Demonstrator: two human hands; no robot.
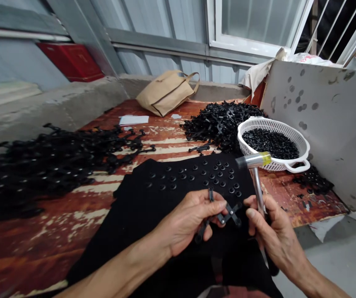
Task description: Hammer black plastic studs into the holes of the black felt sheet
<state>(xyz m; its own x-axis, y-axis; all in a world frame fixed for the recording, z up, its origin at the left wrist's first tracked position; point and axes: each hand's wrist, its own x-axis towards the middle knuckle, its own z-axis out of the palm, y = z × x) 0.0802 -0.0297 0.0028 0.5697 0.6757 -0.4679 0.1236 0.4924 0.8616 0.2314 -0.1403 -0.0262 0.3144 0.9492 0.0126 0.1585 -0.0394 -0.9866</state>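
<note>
My left hand (pixel 190 215) is closed around a black jointed plastic part (pixel 230 214), whose crossed arms carry small shiny rivets. The piece sticks out past my fingertips toward the right hand. In my right hand (pixel 273 227) is the metal handle of a hammer (pixel 259 190); its head is clear with a yellow end and points up. A thin pointed metal end also shows below that hand, but I cannot tell what it belongs to. Beyond both hands, several small black round pieces (pixel 192 178) lie spread on a black cloth (pixel 134 207).
On the left lies a heap of black jointed parts (pixel 56 165). At the back is another black heap (pixel 221 120), beside a white basket (pixel 305 145) of small black pieces. A tan bag (pixel 168 93) rests near the wall; a spotted board (pixel 327 103) stands at right.
</note>
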